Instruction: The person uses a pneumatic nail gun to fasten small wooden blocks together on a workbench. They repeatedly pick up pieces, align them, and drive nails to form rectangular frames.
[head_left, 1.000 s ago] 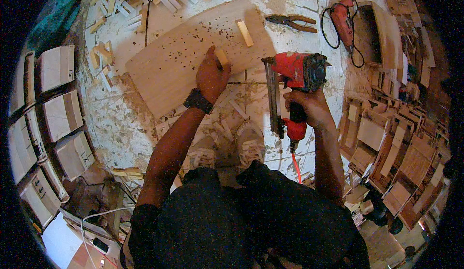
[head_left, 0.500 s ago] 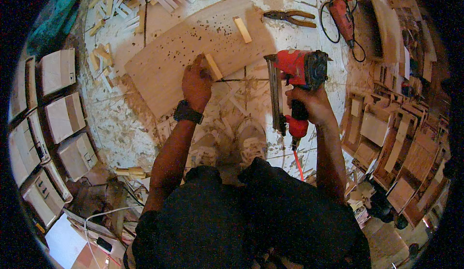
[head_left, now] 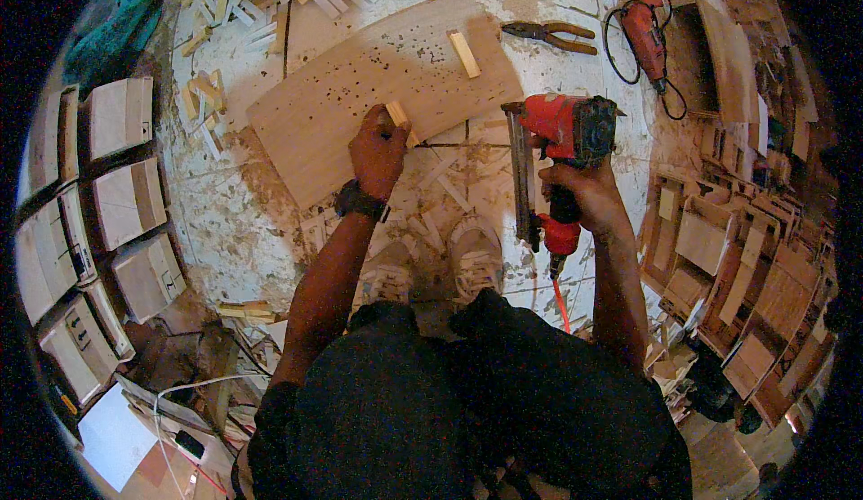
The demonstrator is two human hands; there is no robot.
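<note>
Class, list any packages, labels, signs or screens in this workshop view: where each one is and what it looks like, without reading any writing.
White sheet: lower left on the floor, flat, rectangular, plain white.
Small dark device: just right of the sheet, flat, black; whether it has a screen cannot be told.
No packages, labels or signs show clearly.

— Any packages, labels, signs or screens down there?
— Only one likely candidate — a flat white sheet [head_left: 115,435] at the lower left, maybe paper. No screens, no signs that I can make out.
</note>
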